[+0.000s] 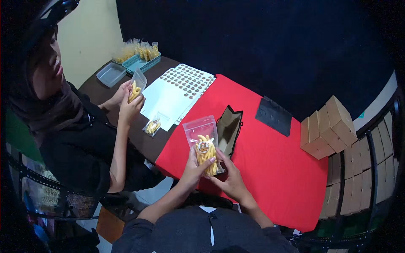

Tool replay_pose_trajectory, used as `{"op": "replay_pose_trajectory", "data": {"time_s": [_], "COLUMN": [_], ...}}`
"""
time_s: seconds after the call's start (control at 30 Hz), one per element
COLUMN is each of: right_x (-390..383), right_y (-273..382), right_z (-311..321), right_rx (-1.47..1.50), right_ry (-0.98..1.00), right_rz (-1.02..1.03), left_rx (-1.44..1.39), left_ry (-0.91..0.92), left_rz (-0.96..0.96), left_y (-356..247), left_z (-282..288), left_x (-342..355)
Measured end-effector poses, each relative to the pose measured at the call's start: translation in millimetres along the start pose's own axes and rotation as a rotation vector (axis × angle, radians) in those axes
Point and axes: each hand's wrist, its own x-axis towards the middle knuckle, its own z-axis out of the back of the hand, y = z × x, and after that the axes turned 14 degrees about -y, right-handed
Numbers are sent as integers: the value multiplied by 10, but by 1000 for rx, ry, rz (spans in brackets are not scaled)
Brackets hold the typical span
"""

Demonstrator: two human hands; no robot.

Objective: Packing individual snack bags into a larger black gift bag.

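- While a co-worker (76,147) held another clear bag (135,91) at the left, sticker sheets (188,80) lay flat on the table, probably within easy reach of both people.
- The left hand (194,170) gripped the lower left side of the snack pouch (205,145), its thumb bent over the front.
- This pouch was above the near part of the red cloth (270,177); its long axis ran away from the person, leaning slightly left, with the clear top at the far end and the label facing the person.
- The right hand (231,180) gripped the lower right side with curved fingers; such two-sided support probably kept the soft pouch steady.
- Just beyond, slightly right, was an open paper bag (229,130), perhaps placed there for closeness; whether it touched the pouch, I could not tell.
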Motion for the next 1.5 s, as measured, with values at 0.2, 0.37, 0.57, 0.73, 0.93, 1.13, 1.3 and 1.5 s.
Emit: {"op": "replay_pose_trajectory", "data": {"time_s": [0.2,0.37,0.57,0.73,0.93,1.13,1.3,1.5], "right_x": [-53,-36,-55,-114,-117,-129,32,-39], "right_y": [-53,-25,-108,-155,-162,-165,-14,-33], "right_z": [48,83,147,164,208,389,269,335], "right_rx": [-23,-53,-273,-335,-431,-176,476,445], "right_ry": [-81,-149,-307,-348,-386,-273,-709,-602], "right_rz": [-8,-29,212,226,317,401,99,24], "left_rx": [80,135,150,152,120,251,834,789], "left_ry": [55,81,167,191,293,127,347,511], "left_rz": [-11,-26,49,26,21,-194,-435,-695], "left_y": [3,-14,-30,98,23,9,-171,-308], "left_z": [-72,-144,-229,-237,-287,-226,-158,-132], "left_x": [-47,-130,-183,-217,-137,-211,-297,-275]}}
